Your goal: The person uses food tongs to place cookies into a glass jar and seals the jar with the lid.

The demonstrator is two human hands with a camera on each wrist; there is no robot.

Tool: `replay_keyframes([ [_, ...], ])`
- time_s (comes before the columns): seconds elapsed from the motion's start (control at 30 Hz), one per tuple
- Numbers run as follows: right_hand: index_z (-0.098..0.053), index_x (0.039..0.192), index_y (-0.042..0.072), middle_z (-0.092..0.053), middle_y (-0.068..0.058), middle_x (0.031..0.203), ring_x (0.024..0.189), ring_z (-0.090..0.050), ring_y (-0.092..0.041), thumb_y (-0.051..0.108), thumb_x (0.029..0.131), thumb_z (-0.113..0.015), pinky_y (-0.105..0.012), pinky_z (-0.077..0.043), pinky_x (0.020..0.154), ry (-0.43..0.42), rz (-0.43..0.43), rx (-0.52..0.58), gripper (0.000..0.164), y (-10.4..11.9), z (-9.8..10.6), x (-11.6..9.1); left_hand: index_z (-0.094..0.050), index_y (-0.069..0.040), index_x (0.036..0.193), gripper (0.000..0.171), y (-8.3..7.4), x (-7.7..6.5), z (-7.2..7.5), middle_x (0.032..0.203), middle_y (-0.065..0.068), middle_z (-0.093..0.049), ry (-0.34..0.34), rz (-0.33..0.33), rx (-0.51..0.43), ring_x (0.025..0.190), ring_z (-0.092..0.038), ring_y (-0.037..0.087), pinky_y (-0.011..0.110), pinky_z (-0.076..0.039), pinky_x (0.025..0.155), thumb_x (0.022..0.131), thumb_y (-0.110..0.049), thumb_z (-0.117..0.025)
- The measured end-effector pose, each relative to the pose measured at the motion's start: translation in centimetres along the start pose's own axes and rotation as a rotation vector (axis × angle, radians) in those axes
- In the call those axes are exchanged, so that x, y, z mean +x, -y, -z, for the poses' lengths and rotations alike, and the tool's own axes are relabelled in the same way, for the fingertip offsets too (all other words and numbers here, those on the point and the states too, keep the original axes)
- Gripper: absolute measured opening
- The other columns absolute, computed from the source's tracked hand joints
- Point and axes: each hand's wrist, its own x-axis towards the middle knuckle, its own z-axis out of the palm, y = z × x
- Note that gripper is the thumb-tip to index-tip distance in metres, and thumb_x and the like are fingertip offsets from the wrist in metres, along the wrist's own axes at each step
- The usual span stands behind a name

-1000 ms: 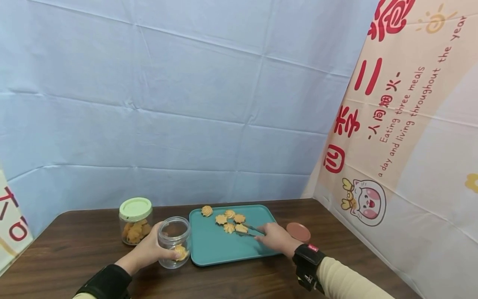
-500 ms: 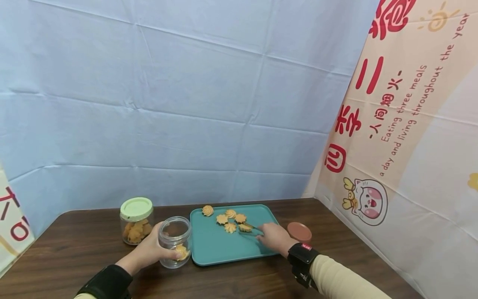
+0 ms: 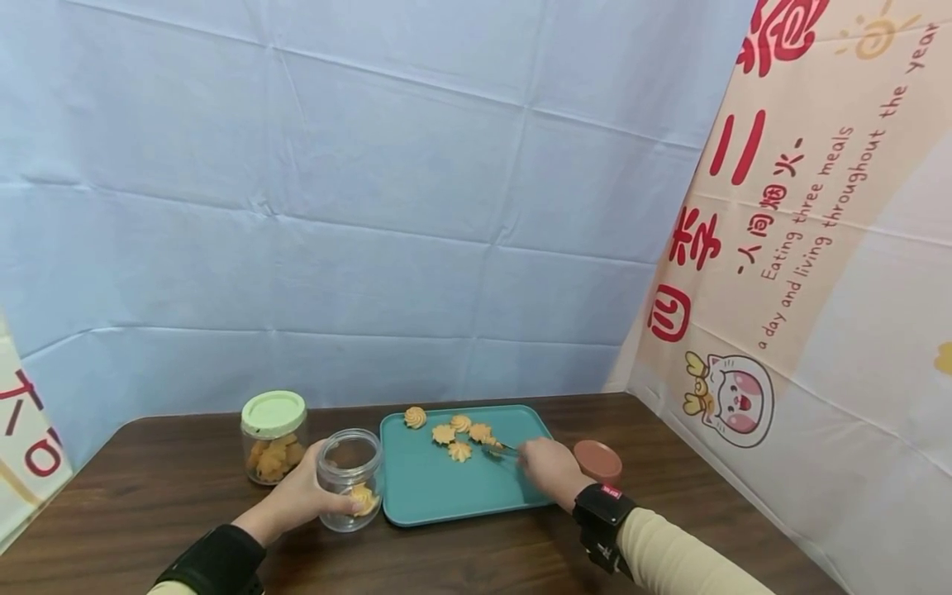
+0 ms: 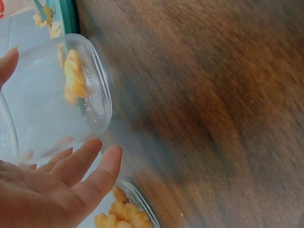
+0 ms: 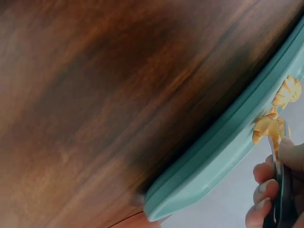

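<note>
My left hand (image 3: 307, 494) grips an open clear jar (image 3: 349, 471) upright beside the tray. Piped cookie pieces (image 4: 74, 76) show at the jar's base in the left wrist view. On the right, my right hand (image 3: 550, 467) holds a pair of tongs (image 5: 278, 164) low over the teal tray (image 3: 446, 504). A cookie (image 5: 267, 127) is caught between the tongs' tips, tilted, in the right wrist view. Several more piped cookies (image 3: 459, 452) lie on the tray just left of the tips. Part of the tongs is hidden by the right hand.
A jar with a pale green lid (image 3: 273, 415), filled with cookies, stands behind the left hand. To the right of the tray lies a reddish-brown lid (image 3: 597, 461). A lone cookie (image 3: 415, 417) sits at the tray's far left corner. Light blue cloth (image 3: 335, 207) hangs behind the table.
The tongs have closed on the nearest cookie and turned, and the cookie has tipped and shifted slightly right. The right hand has rotated a little. The left hand keeps its grip on the jar.
</note>
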Motion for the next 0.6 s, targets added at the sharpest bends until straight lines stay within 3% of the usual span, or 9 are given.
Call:
replay_keyframes([
  [0.17,-0.074,0.093,0.009,-0.068,-0.001,0.084,0.072,-0.060,-0.015,0.012,0.093,-0.065,-0.031,-0.045,0.060,-0.004,-0.019,0.072,0.009,-0.1,0.3,-0.2,-0.013,0.012,0.145,0.103,0.0,0.0,-0.1,0.138,0.035,-0.032,-0.010,0.007,0.008,0.121,-0.045,0.045,0.056,-0.042,0.096,0.077,-0.020,-0.084],
  [0.4,-0.074,0.107,0.005,-0.069,-0.003,0.089,0.062,-0.045,-0.012,0.013,0.095,-0.062,-0.026,-0.033,0.054,-0.023,-0.016,0.206,0.018,0.5,1.4,-0.5,-0.011,0.010,0.147,0.105,0.1,-0.1,0.0,0.141,0.035,-0.028,0.011,0.021,-0.021,0.126,-0.040,0.048,0.057,-0.040,0.098,0.080,-0.028,-0.082],
  [0.6,-0.072,0.112,0.000,-0.071,-0.012,0.101,0.070,-0.055,-0.013,0.012,0.096,-0.061,-0.029,-0.037,0.056,-0.031,0.005,0.306,0.022,1.5,2.7,-1.1,-0.015,0.011,0.145,0.100,0.2,0.0,-0.2,0.140,0.034,-0.035,-0.028,0.019,0.005,0.125,-0.041,0.048,0.055,-0.043,0.096,0.079,-0.025,-0.082],
])
